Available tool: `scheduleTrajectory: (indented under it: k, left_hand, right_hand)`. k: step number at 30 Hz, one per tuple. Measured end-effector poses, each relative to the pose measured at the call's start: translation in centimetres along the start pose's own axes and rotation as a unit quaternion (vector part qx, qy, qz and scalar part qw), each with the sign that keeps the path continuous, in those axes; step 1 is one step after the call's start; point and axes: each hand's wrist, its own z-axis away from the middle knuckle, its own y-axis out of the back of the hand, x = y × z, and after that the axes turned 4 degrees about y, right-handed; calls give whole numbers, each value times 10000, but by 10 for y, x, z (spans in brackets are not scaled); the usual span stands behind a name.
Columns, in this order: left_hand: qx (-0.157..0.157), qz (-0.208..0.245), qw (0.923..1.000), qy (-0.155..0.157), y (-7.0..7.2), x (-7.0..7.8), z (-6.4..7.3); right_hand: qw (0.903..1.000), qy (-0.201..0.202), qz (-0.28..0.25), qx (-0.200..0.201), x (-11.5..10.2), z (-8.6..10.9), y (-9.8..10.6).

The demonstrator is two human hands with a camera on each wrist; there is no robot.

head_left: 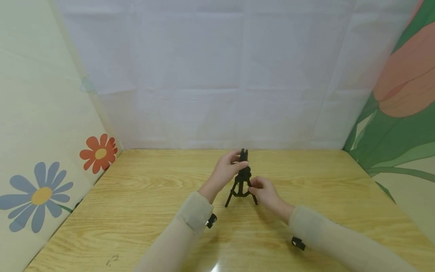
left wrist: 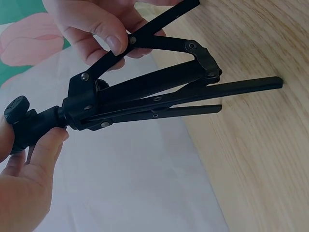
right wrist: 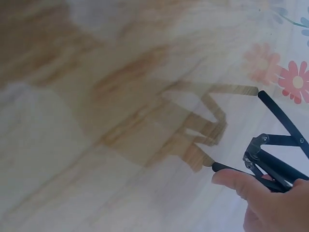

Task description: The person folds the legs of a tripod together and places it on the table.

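Wooden table (head_left: 136,211) bears tripod (head_left: 243,176) (flowered wall (head_left: 37,128) alongside).

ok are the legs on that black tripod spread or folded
Spread. The black tripod's legs angle apart in the head view, and the left wrist view shows a hinged brace extended to one leg.

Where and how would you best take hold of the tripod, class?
Probably grip the tripod by its slim neck, coming from the left, where the left hand holds it: it is upright, and the neck rises above the spread legs.
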Motion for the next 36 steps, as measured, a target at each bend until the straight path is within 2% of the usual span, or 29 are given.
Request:
scheduleTrajectory:
  k: [11, 23, 36]
  left_hand:
    - [-227, -11, 9997, 78, 2, 2, 0]
    - [-420, 11, 9990, 127, 6, 5, 1]
    - [-609, 107, 9981, -11, 8, 1, -1]
  right_hand:
    - [9978, -391, -532, 78, -3, 3, -3]
    - [9934, -510, -1012, 179, -5, 3, -7]
    - [9900, -497, -1314, 136, -7, 2, -8]
